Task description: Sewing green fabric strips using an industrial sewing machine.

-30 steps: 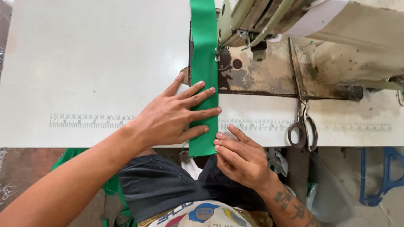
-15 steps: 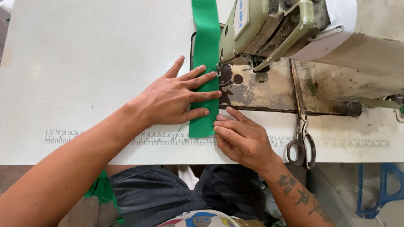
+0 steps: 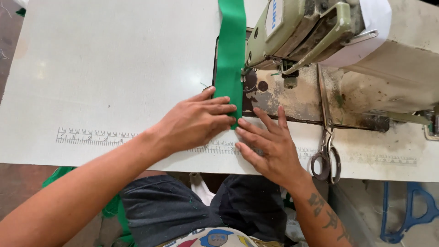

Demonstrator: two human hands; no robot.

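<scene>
the strip (image 3: pixel 231 55) has fed forward; its tail now lies under the flat left hand (image 3: pixel 194 121), right hand (image 3: pixel 267 146) flat beside it, nearing the needle (image 3: pixel 249 75).

A big white table (image 3: pixel 105 68) fills most of the frame, with a printed ruler strip (image 3: pixel 93 137) near its lower edge. Brown floor (image 3: pixel 18 185) shows at the lower left. A blue metal frame (image 3: pixel 409 212) sits at the lower right.

Flat green fabric strip (image 3: pixel 231 50) lengthwise beside sewing machine needle
</scene>
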